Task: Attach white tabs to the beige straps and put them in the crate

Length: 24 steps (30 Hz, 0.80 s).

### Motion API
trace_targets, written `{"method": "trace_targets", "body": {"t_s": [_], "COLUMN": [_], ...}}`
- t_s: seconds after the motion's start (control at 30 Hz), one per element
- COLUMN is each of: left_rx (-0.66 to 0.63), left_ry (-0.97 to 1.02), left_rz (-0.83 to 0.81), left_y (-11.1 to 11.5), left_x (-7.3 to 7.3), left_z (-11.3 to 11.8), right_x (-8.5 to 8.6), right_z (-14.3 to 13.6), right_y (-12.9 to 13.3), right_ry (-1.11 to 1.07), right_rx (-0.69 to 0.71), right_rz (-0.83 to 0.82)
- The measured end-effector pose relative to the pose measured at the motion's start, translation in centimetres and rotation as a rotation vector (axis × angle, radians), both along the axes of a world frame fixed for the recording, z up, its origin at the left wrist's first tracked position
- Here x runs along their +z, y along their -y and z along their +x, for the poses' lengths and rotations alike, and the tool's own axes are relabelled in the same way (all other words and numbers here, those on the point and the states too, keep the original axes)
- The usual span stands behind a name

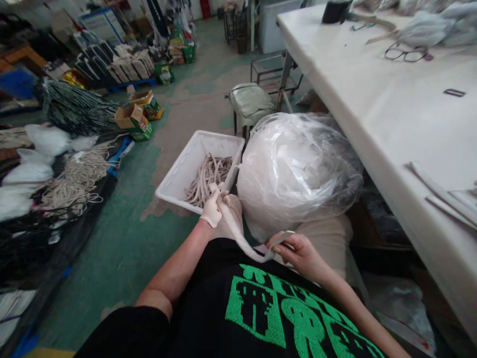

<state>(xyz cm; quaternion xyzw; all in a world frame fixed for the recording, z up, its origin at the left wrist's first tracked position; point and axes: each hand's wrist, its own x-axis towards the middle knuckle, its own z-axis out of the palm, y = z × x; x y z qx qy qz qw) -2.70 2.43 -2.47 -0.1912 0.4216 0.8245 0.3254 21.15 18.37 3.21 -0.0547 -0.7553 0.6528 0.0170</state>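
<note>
My left hand (pixel 211 209), in a white glove, is closed on one end of a pale fabric strap (pixel 238 233) near the rim of a white plastic bin (pixel 175 174). The strap sags across my lap to my right hand (pixel 298 251), which is bare and pinches its other end between thumb and fingers. Inside the bin lies a heap of beige straps (pixel 210 174). A large clear plastic bag (pixel 294 169) full of white material rests just beyond my right hand, by my knee.
A white table (pixel 391 99) runs along the right, with glasses (pixel 406 52) and a small dark buckle (pixel 453 92) on it. A wrapped stool (pixel 251 102) stands behind the bin. Rope bundles (pixel 74 179), cartons (pixel 134 119) and white bags lie on the floor at left.
</note>
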Motion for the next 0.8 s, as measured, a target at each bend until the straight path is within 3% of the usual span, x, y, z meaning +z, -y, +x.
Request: {"method": "trace_targets", "body": {"t_s": [0.17, 0.4, 0.5, 0.67, 0.8], "left_rx": [-0.486, -1.055, -1.181, -1.210, -1.275], "left_ry": [-0.404, -0.466, -0.440, -0.472, -0.428], "left_rz": [0.006, -0.061, -0.067, -0.106, -0.091], "left_y": [0.7, 1.5, 1.6, 1.6, 1.8], "left_x": [1.5, 0.5, -0.5, -1.6, -1.5], "left_z": [2.4, 5.1, 5.7, 6.3, 6.5], "right_x": [-0.4, 0.2, -0.2, 0.6, 1.3], "right_z": [-3.5, -7.9, -8.5, -7.8, -7.0], "right_y": [-1.3, -5.7, -7.3, -9.0, -9.4], "right_ry": [0.057, -0.068, -0.085, -0.134, -0.187], "right_rx": [-0.149, -0.345, -0.393, -0.430, -0.493], "right_rz": [-0.214, -0.379, -0.450, -0.524, -0.515]}}
